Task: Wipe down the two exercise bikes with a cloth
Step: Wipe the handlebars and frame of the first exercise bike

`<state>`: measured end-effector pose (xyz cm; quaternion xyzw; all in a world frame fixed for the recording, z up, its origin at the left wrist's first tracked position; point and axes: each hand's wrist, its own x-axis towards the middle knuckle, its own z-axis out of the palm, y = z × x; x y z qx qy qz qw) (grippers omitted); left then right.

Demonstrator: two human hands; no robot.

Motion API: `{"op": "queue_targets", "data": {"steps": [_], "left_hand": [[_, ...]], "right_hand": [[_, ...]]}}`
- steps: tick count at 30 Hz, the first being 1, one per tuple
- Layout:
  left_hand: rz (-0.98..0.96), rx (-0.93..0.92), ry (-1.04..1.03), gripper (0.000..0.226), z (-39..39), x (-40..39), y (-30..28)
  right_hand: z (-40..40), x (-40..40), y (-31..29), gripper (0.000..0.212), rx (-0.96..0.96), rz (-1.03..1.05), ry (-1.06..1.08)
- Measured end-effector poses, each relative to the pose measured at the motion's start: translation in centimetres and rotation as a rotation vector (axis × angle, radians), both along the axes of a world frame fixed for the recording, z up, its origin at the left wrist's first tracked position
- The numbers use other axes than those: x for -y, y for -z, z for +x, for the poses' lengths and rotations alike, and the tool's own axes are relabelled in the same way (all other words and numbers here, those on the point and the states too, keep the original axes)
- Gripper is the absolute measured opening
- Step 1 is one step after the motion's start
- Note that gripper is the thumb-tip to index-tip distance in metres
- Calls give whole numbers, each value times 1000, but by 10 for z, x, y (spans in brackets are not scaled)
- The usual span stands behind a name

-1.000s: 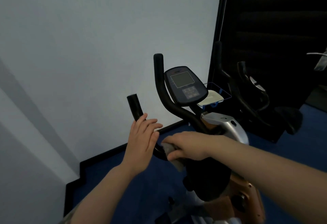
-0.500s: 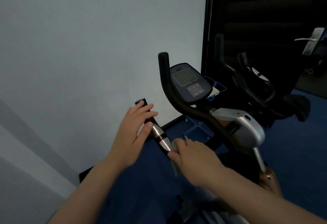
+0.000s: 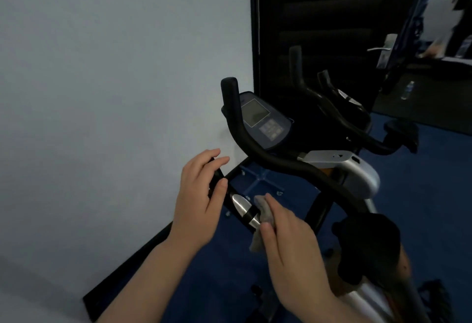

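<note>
Right hand [image 3: 288, 241] has slid its gripped cloth [image 3: 263, 216] up the near handlebar [image 3: 242, 207] toward the left hand [image 3: 201, 195] steadying it, so next is probably that end grip.

You can read no text, brand or number here: the console [image 3: 264, 123] on the near exercise bike [image 3: 339, 169] shows only a blank grey screen and a blurred keypad, and the label on the far-right water bottle [image 3: 408, 90] is too small to make out.

Second bike [image 3: 357, 118] behind nearer bike [image 3: 342, 177]
</note>
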<state>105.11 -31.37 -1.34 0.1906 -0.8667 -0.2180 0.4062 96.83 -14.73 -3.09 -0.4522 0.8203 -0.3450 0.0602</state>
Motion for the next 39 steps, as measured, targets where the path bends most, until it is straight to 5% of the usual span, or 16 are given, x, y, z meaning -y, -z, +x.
{"op": "queue_targets", "data": {"steps": [5,10,15,20,24,26,31,37,39], "left_hand": [[65,-87,65,32,5,13,-7],[204,-93,173,35,16,28,-12],[202,-131,192,36,13,26,-9],[310,-117,303,35,18,38,-13],[380,-158,323,32,15,39,-12],[394,-190,335,32,15,37,-11],[402,-209,314,32,14,35,-9],[338,-274,176,33,5,11,3],[327,-295,124,35,-1,0,6]], "right_hand": [[11,59,-18,46,15,-39,33],[21,60,-10,57,-179,28,48],[6,100,-29,32,-67,3,10],[20,78,-21,54,-112,-18,84],[10,95,-27,31,-60,29,104],[19,109,-31,37,-3,-91,155],[21,80,-14,50,-175,-55,105],[-1,58,-6,33,-24,9,133],[6,58,-3,49,-107,-8,170]]}}
